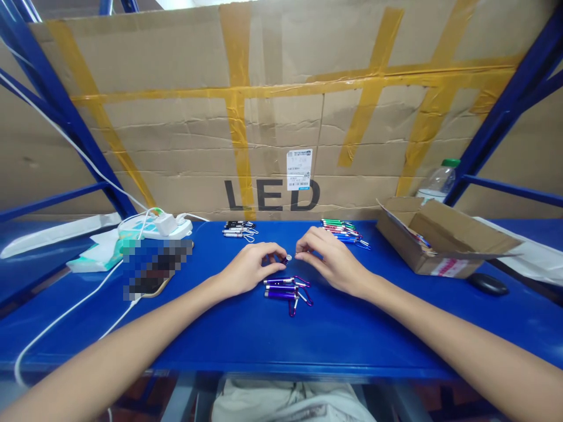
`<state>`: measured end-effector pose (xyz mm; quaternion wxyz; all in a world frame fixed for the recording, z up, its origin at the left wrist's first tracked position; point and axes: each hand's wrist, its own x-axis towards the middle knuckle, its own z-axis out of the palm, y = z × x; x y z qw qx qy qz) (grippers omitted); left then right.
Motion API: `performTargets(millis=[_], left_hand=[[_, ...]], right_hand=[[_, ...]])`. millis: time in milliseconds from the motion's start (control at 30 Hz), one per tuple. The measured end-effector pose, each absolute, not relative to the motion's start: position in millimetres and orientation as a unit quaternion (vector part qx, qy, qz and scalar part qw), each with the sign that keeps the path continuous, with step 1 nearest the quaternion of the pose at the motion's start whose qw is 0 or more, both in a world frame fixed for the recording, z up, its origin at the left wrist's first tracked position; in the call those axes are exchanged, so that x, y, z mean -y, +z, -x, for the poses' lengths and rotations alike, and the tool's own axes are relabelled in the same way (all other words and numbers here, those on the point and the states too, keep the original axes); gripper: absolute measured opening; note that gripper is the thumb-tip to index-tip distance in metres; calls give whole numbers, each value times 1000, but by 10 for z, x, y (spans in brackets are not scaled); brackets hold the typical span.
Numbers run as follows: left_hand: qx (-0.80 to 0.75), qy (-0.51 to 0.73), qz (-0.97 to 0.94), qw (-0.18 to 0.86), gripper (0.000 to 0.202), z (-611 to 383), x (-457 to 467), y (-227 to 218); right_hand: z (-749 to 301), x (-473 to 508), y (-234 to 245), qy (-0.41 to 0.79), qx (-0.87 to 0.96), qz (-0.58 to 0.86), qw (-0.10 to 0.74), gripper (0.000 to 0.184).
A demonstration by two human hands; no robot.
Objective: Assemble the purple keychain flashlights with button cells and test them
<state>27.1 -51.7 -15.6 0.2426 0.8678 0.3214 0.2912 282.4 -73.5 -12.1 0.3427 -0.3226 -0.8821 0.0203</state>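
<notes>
Twelve o'clock from the pens (280, 288), left hand (253, 268) pinches a piece (288, 258); right hand (332, 258) nearly closed, contents I can't tell.

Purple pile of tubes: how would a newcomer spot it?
On the blue table, between the forearms, lies the purple pile of tubes. Unlike the silver and black pile and the multicoloured pile farther back, it sits nearest the front edge.

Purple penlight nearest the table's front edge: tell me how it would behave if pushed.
The purple penlight might roll, being tube-shaped, but the carabiner clip at its end would probably stop it. Its glossy, metallic finish suggests it's stiff and slightly slippery.
</notes>
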Motion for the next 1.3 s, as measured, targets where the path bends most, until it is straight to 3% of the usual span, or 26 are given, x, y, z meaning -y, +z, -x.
performTargets(millis=[400, 1300], left_hand=[[-311, 298, -827, 361, 19, -315, 559, -189], [-316, 320, -813, 371, 26, -296, 528, -193]], right_hand=[[-2779, 795, -98, 98, 889, 259, 364, 10], [-2785, 825, -68, 42, 885, 257, 387, 14]])
